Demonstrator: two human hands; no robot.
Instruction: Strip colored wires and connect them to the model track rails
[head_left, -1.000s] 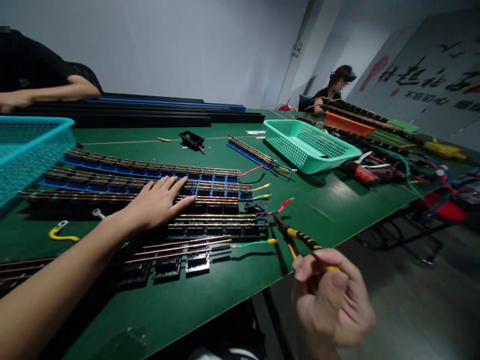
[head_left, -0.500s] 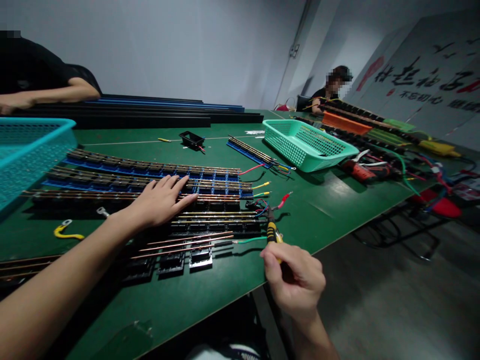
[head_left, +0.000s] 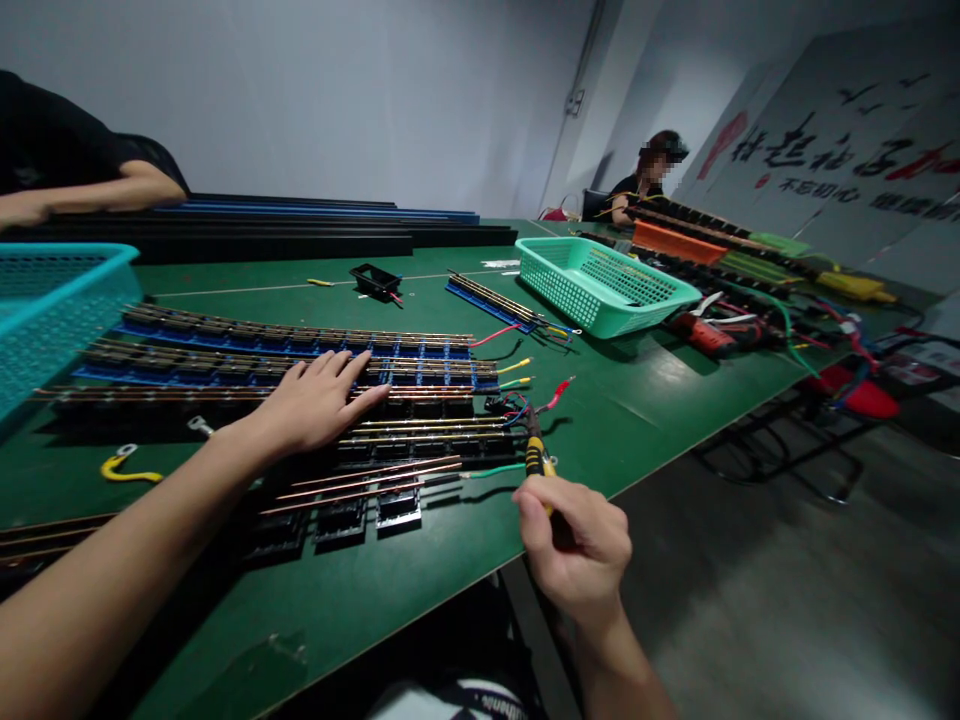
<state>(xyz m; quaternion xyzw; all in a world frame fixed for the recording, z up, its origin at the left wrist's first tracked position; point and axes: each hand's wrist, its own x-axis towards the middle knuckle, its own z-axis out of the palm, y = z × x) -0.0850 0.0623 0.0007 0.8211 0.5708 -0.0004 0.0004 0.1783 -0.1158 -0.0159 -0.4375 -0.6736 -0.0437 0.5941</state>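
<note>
My left hand (head_left: 319, 402) lies flat with fingers spread across the blue rail strips (head_left: 442, 372) and a black rail strip (head_left: 442, 410), which carry long metal rods. At the table's near edge, my right hand (head_left: 577, 540) is closed round a pair of pliers (head_left: 534, 455) with yellow-and-black handles. The pliers' dark jaws point away from me, at the thin wires (head_left: 514, 405) by the end of the black strip; whether they grip a wire I cannot tell. A red-sleeved wire end (head_left: 559, 392) sticks out just beyond. Closer to me, copper rods (head_left: 367, 485) lie over black blocks (head_left: 399, 510).
A green basket (head_left: 600, 290) stands at the back right, a blue basket (head_left: 60, 320) at the left. Red-handled tools (head_left: 709, 333) lie beyond the green basket. Long black profiles (head_left: 300, 235) lie along the far side. Two other people sit at the table (head_left: 637, 420).
The whole view has shifted slightly, so most things appear a little further left. My left hand stays on the strips and my right hand keeps hold of the pliers.
</note>
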